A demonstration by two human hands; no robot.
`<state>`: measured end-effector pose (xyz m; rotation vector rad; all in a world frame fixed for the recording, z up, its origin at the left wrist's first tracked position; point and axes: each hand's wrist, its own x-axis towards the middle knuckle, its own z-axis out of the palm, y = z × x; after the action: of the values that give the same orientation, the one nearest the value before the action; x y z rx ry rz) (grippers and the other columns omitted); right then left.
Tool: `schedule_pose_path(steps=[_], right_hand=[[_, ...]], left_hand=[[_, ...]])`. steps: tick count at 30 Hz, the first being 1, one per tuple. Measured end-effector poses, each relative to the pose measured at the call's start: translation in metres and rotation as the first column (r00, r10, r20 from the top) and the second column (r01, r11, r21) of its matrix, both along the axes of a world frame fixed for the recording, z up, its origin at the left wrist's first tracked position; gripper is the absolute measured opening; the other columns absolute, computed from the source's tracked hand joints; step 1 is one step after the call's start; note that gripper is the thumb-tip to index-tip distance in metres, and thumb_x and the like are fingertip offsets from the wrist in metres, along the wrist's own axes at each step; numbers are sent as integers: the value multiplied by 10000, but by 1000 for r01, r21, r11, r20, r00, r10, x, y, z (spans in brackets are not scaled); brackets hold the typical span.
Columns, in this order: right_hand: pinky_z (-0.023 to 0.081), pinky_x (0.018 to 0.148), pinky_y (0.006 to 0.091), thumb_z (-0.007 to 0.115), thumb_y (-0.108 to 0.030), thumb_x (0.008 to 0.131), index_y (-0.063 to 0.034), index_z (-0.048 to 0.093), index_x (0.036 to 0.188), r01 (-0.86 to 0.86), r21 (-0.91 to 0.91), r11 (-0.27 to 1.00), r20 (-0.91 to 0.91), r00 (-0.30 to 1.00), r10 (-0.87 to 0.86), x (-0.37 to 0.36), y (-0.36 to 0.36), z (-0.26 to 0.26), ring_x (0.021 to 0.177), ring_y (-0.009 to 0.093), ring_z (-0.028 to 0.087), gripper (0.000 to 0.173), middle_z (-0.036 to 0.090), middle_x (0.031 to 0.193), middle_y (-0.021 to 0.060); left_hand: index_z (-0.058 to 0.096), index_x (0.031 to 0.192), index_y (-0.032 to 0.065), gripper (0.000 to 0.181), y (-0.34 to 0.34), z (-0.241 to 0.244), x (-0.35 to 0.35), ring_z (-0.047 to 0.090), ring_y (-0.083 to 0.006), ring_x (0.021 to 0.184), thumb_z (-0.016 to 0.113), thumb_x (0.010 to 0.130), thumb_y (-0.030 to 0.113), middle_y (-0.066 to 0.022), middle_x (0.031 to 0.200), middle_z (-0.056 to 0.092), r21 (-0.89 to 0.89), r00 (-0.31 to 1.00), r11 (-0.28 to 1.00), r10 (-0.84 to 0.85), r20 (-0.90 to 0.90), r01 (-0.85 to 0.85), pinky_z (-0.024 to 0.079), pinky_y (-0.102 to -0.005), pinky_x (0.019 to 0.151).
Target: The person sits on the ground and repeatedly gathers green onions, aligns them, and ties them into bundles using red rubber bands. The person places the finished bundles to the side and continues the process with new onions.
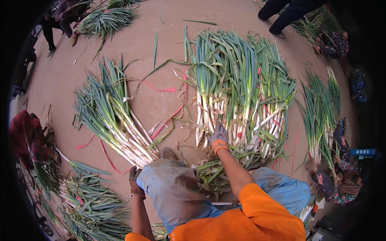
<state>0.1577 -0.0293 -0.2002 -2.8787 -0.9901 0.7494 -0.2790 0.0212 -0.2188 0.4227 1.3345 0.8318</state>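
My right hand, in a grey glove with an orange cuff, reaches to the white stalks of a wide pile of green onions in front of me; its fingers touch or lie just over the stalks, and its hold cannot be told. My left hand, in a brown glove, is beside my left knee, near the root ends of a smaller pile of green onions. Its fingers are partly hidden by the knee. Stripped leaves lie between my legs.
Red plastic ties are strewn on the floor between the piles. More green onions lie at the lower left, top left and right. Several people sit or stand around, one with dark-trousered legs at the top right.
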Motion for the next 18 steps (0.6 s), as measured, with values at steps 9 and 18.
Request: schedule_pose_path(steps=[9, 18], right_hand=[[455, 854, 368, 673, -357, 799, 52, 476, 1231, 441, 195, 876, -531, 799, -284, 40, -85, -3, 973, 249, 573, 627, 580, 1142, 161], [466, 853, 365, 582, -351, 835, 12, 546, 1034, 605, -257, 754, -317, -789, 526, 2, -167, 130, 915, 201, 575, 416, 556, 1058, 166]], left_hand=[[471, 1227, -9, 377, 75, 232, 128, 622, -151, 789, 520, 920, 203, -84, 962, 637, 380, 946, 866, -299, -125, 324, 505, -267, 698], [465, 1229, 25, 384, 2, 268, 305, 620, -218, 891, 499, 930, 264, -126, 1065, 615, 201, 690, 718, -696, 199, 667, 511, -350, 761]])
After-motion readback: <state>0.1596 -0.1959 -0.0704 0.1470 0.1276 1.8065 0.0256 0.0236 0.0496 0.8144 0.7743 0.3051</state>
